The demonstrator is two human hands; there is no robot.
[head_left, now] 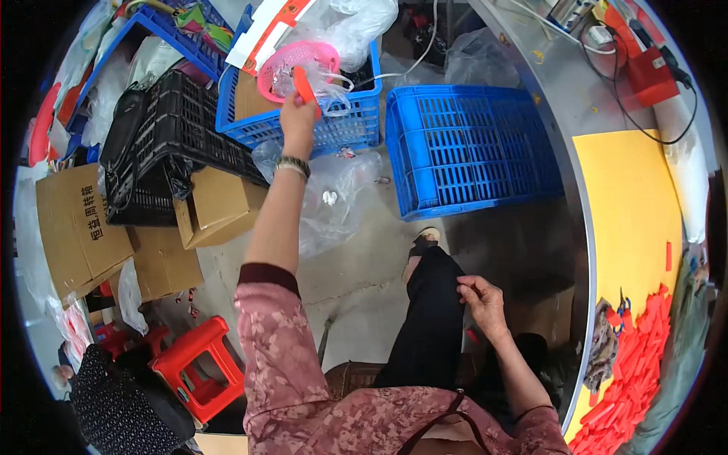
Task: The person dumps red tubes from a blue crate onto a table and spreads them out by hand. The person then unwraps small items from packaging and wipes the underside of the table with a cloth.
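Note:
My left hand (297, 125) is stretched forward, its fingers closed on a flat red-orange strip (305, 87). Just behind the strip is a pink mesh basket (322, 53) holding clear plastic and small wrapped bits. That basket rests over a blue crate (356, 114). My right hand (481, 303) is beside my dark-trousered knee, fingers curled with thumb and fingertips near each other; whether it pinches anything is too small to tell.
An upturned blue crate (470, 144) stands right of centre. At left are a black crate (197, 121), cardboard boxes (80, 227) and a red stool (201, 368). The right-hand table has a yellow sheet (626, 205) and a heap of red strips (637, 371). Clear plastic (330, 220) lies on the floor.

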